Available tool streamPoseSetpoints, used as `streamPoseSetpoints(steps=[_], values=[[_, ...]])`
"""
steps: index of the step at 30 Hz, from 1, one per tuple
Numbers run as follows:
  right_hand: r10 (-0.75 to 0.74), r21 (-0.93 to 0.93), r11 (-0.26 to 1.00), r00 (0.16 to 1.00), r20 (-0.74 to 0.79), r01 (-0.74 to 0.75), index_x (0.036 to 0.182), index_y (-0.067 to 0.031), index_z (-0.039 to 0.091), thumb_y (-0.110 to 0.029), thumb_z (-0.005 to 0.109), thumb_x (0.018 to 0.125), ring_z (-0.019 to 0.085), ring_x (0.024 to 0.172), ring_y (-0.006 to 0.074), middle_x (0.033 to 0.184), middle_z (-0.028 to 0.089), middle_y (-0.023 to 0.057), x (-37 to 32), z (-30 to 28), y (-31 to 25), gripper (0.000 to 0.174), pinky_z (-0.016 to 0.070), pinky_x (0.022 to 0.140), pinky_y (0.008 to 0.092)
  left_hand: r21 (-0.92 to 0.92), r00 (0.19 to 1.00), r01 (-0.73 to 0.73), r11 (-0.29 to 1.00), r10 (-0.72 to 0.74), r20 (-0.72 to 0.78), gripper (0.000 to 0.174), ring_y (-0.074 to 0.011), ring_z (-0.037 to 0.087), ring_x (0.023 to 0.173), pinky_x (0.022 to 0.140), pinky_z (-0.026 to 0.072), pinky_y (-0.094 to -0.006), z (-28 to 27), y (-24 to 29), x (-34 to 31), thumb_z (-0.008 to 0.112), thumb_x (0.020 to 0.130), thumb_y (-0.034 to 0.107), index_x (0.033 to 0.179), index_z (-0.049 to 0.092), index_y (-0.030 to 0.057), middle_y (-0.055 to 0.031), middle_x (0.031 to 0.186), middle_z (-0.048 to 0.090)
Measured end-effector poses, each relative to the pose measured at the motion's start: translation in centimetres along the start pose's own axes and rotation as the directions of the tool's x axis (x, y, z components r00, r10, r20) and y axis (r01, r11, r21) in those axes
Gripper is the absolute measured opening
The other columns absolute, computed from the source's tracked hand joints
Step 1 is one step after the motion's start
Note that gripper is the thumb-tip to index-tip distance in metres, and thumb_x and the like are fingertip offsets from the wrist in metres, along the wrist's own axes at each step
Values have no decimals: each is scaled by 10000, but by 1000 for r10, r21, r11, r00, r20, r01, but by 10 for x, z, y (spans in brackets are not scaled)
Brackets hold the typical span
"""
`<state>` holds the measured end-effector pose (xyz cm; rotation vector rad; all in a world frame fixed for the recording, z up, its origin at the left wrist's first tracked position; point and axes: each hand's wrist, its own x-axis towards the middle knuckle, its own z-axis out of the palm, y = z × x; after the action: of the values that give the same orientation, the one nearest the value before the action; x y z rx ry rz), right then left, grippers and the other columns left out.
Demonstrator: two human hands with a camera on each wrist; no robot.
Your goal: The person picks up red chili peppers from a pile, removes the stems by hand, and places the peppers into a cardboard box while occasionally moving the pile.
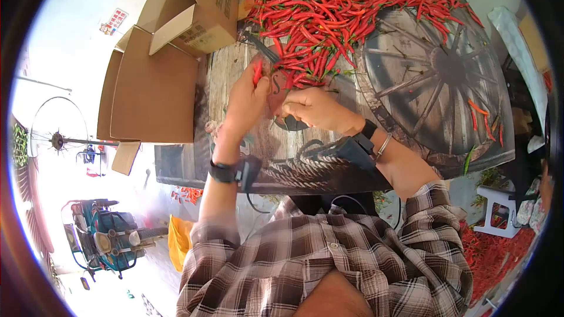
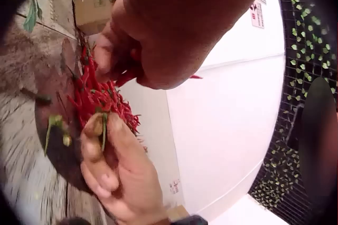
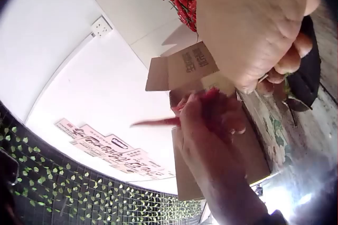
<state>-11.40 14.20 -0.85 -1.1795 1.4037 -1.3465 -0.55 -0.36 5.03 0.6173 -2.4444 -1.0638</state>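
Note:
In the head view a large heap of red chillies (image 1: 335,12) lies at the table's far side. My left hand (image 1: 248,97) is curled round red chillies (image 1: 257,73), left of the heap's near end. In the right wrist view, the left hand (image 3: 206,135) grips several chillies, one long red chilli (image 3: 156,122) sticking out. My right hand (image 1: 314,108) is just to the right, fingertips bent together. The left wrist view shows the right hand (image 2: 127,167) pinching a green stem (image 2: 104,132) between thumb and finger.
An open cardboard box (image 1: 154,91) stands left of the table. A few loose chillies (image 1: 487,120) lie on the right of the printed tabletop (image 1: 405,103). A white stool (image 1: 496,211) is at the lower right, near chillies on the floor.

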Motion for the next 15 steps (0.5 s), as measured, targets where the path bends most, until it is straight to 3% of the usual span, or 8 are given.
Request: streamPoseSetpoints(steps=[1,3,4,6,7,9,13,15], values=[[-137,-66,989,990,-15,136,890,-21,639,-160,547,910,471,526,67,665,525,-18,-1,1,-1,168,391,468,246,2,1000,-5,1000,5,1,264,-374,609,704,655,452,-435,-1,-7,8,511,889,229,999,524,-10,-219,763,602],[-194,-94,977,981,-16,192,887,-22,639,-160,550,904,471,527,65,659,523,-17,-2,2,-2,165,392,470,243,138,970,58,989,-89,225,296,-358,621,719,658,460,-426,-3,-3,23,534,877,257,952,578,-26,-223,759,614],[-243,-119,963,970,-11,240,885,-23,640,-160,554,897,471,527,63,653,521,-17,-2,2,-2,163,392,473,240,140,970,54,989,-86,229,296,-358,621,719,658,460,-426,-1,-1,29,534,877,257,952,578,-26,-223,759,614],[-205,-111,973,979,-13,203,887,-21,640,-163,557,893,474,526,65,656,523,-16,-2,2,-2,164,393,472,239,303,854,5,953,-162,494,315,-175,551,652,605,429,-364,4,12,38,532,907,277,955,592,-28,-120,677,559],[-166,-104,981,986,-12,164,890,-20,641,-165,560,888,477,525,68,659,526,-15,-2,2,-2,166,394,472,238,304,853,6,953,-164,495,315,-175,551,652,605,429,-364,8,8,42,532,907,277,955,592,-28,-120,677,559],[-125,-89,988,992,-6,124,896,-19,640,-169,562,889,480,527,68,658,523,-15,-2,3,-4,169,396,474,239,377,855,-134,916,-86,512,314,-201,550,654,615,426,-391,18,-5,46,554,902,288,887,615,-20,-142,679,553],[-17,-3,1000,1000,-9,17,913,-26,641,-182,556,901,477,516,62,638,505,-14,-4,2,-9,178,394,466,240,291,874,-138,947,-22,485,311,-178,533,607,576,407,-353,15,-21,41,575,896,293,859,620,-13,-106,660,563],[4,53,999,1000,-19,-3,908,-27,640,-204,557,901,472,493,67,625,513,-12,-4,3,-8,196,388,453,246,28,890,253,967,-244,384,290,-129,504,534,501,376,-287,5,-22,34,582,902,292,817,608,16,-47,641,563]])
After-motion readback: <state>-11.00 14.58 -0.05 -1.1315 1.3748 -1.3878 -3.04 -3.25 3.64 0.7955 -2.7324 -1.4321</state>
